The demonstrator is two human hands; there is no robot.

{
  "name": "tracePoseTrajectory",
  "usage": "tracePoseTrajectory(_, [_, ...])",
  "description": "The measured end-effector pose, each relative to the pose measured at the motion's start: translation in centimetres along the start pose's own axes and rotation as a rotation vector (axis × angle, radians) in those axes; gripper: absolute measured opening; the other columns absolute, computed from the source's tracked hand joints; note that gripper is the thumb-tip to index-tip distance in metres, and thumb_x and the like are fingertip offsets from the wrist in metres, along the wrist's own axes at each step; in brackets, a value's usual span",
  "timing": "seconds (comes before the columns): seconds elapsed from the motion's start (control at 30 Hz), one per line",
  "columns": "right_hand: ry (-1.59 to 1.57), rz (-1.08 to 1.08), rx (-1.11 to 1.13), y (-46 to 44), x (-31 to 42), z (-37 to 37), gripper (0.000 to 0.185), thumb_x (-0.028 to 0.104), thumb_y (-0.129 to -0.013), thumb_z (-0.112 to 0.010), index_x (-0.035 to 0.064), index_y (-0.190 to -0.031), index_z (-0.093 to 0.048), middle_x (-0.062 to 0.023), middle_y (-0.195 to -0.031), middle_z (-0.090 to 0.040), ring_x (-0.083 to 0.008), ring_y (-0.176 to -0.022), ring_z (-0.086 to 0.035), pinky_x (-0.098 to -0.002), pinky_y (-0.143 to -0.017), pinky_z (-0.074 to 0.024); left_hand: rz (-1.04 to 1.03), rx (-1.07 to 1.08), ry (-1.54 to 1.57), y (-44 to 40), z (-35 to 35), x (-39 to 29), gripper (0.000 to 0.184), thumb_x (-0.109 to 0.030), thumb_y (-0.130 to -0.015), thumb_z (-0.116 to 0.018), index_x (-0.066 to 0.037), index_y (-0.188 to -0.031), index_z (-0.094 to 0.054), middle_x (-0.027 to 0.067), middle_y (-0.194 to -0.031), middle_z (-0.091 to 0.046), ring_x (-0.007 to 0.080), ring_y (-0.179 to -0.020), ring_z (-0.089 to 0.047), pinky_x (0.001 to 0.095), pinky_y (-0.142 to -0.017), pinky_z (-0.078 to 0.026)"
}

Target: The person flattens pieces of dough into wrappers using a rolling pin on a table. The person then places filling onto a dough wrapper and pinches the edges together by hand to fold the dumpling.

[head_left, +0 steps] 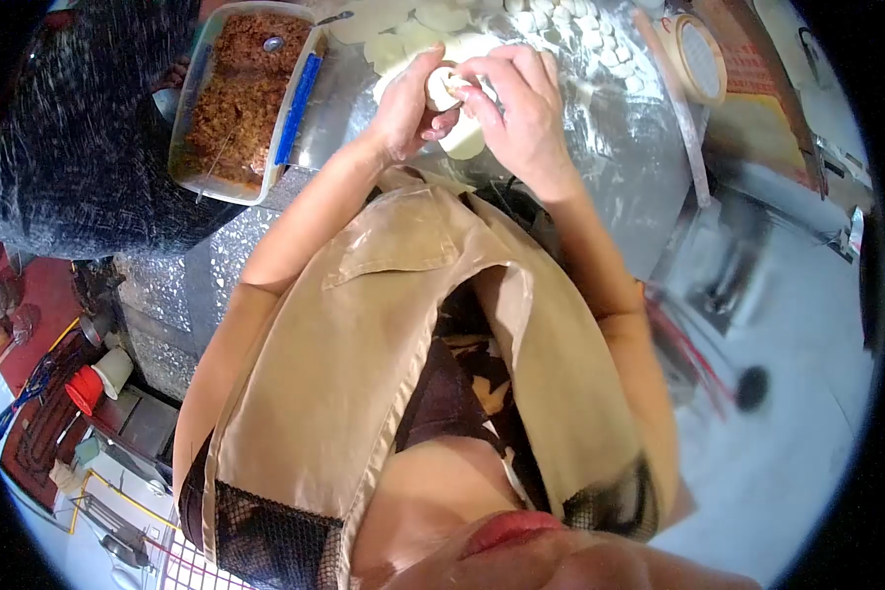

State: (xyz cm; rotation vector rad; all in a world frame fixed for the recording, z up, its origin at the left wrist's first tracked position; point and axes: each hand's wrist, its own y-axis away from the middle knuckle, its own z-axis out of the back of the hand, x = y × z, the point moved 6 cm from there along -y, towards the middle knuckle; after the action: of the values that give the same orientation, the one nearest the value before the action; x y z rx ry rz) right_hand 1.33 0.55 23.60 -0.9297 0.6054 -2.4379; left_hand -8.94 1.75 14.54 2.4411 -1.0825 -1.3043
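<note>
Taking the centre of the view as the dial, we record first, at ten o'clock, a dark cloth with pale flecks [79, 138]. Between eight and nine o'clock we note a red bucket [84, 389] and, just beside it, a white bucket [115, 366]. Between ten and eleven o'clock we find a clear plastic tub [180, 128] filled with brown minced filling [221, 118]; a metal spoon [273, 44] lies in its upper part, and a blue strip [299, 110] runs along its right side. At twelve o'clock we observe the left hand [411, 110], its thumb and fingers curled around a pale dough piece [441, 90]. We locate this piece between the two hands, above the work surface. The right hand [519, 113] meets it from the three o'clock side, thumb and fingertips pinched together on its edge. Just before twelve o'clock, past the hands, we see flat dough rounds [441, 16], some overlapping. Near one o'clock we note small whitish pieces [600, 39] grouped on the metal work surface [619, 182], which bears streaks of white powder. Between one and two o'clock we list a round wood-coloured frame [718, 74], near the surface's edge.
</note>
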Motion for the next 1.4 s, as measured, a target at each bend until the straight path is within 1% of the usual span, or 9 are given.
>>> tracePoseTrajectory(0.23, [0.080,0.124,-0.001,0.4,0.7,0.1,0.015,0.008,-0.068,-0.067,0.0100,-0.081,-0.060,-0.0021,-0.086,-0.052,-0.0231,-0.081,-0.047,-0.0334,-0.072,-0.0399,0.100,-0.005,-0.020,0.1,-0.2,-0.1,0.043,-0.044,-0.091,-0.035,-0.006,-0.083,-0.053,0.0069,-0.061,-0.054,0.0067,-0.037,-0.034,0.0195,-0.033,-0.020])
tracePoseTrajectory(0.33, [0.071,0.050,-0.015,-0.2,0.5,0.5,0.015,0.007,-0.068,-0.067,0.0102,-0.081,-0.060,-0.0007,-0.087,-0.052,-0.0222,-0.082,-0.047,-0.0331,-0.073,-0.0401,0.144,0.000,-0.072,0.2,-0.1,-0.5,0.042,-0.043,-0.091,-0.036,-0.006,-0.083,-0.053,0.0070,-0.061,-0.054,0.0060,-0.037,-0.035,0.0191,-0.032,-0.020])
tracePoseTrajectory(0.5, [0.088,0.226,0.088,0.0,0.9,0.3,0.015,0.007,-0.068,-0.064,0.0101,-0.082,-0.060,-0.0008,-0.091,-0.052,-0.0215,-0.086,-0.047,-0.0341,-0.074,-0.0402,0.161,0.096,-0.218,-0.1,-0.2,-0.8,0.041,-0.043,-0.091,-0.037,-0.006,-0.084,-0.053,0.0068,-0.062,-0.055,0.0051,-0.038,-0.035,0.0187,-0.031,-0.021])
tracePoseTrajectory(0.63, [0.100,0.154,0.100,-0.6,0.9,0.6,0.012,0.007,-0.070,-0.062,0.0099,-0.082,-0.060,-0.0015,-0.092,-0.052,-0.0217,-0.086,-0.047,-0.0340,-0.076,-0.0399,0.153,0.128,-0.276,-0.1,-0.5,-1.6,0.039,-0.042,-0.091,-0.036,-0.007,-0.084,-0.052,0.0068,-0.062,-0.056,0.0046,-0.038,-0.034,0.0186,-0.031,-0.021])
tracePoseTrajectory(1.03, [0.202,0.366,0.247,-1.3,1.6,0.5,0.010,0.011,-0.073,-0.057,0.0118,-0.083,-0.057,-0.0019,-0.095,-0.049,-0.0215,-0.089,-0.045,-0.0339,-0.081,-0.0372,0.226,0.157,-0.365,-0.3,-1.1,-2.7,0.037,-0.038,-0.093,-0.036,-0.005,-0.089,-0.054,0.0047,-0.063,-0.054,0.0033,-0.040,-0.038,0.0165,-0.032,-0.023])
tracePoseTrajectory(1.13, [0.153,0.303,0.275,-2.2,1.1,1.3,0.017,0.013,-0.072,-0.063,0.0100,-0.088,-0.059,-0.0019,-0.094,-0.050,-0.0197,-0.089,-0.048,-0.0333,-0.080,-0.0393,0.172,0.114,-0.108,-1.0,-0.4,-1.7,0.038,-0.038,-0.092,-0.035,-0.006,-0.085,-0.054,0.0055,-0.063,-0.056,0.0036,-0.039,-0.034,0.0170,-0.030,-0.020])
tracePoseTrajectory(1.2, [-0.332,-0.053,0.195,-3.6,-0.3,3.2,0.027,0.016,-0.069,-0.069,0.0073,-0.093,-0.061,-0.0027,-0.089,-0.052,-0.0178,-0.086,-0.052,-0.0307,-0.076,-0.0422,0.106,0.209,-0.015,-1.6,-1.3,-1.8,0.042,-0.039,-0.092,-0.032,-0.004,-0.085,-0.055,0.0066,-0.063,-0.056,0.0053,-0.039,-0.035,0.0185,-0.031,-0.021])
tracePoseTrajectory(1.23, [-0.386,-0.130,0.062,-3.0,-1.3,3.8,0.029,0.017,-0.070,-0.072,0.0048,-0.094,-0.063,-0.0051,-0.083,-0.056,-0.0163,-0.077,-0.056,-0.0266,-0.067,-0.0452,-0.021,0.113,0.074,-1.4,-1.7,-2.5,0.045,-0.040,-0.092,-0.031,-0.003,-0.085,-0.055,0.0074,-0.063,-0.057,0.0063,-0.039,-0.035,0.0194,-0.032,-0.022])
tracePoseTrajectory(1.4, [-0.376,-0.378,-0.092,-0.7,-0.6,0.8,0.015,0.013,-0.075,-0.069,0.0007,-0.082,-0.065,-0.0080,-0.074,-0.060,-0.0132,-0.062,-0.058,-0.0233,-0.056,-0.0462,-0.415,-0.188,0.165,-1.9,-1.4,-3.8,0.052,-0.045,-0.093,-0.026,-0.003,-0.080,-0.054,0.0076,-0.064,-0.057,0.0089,-0.039,-0.037,0.0214,-0.035,-0.026])
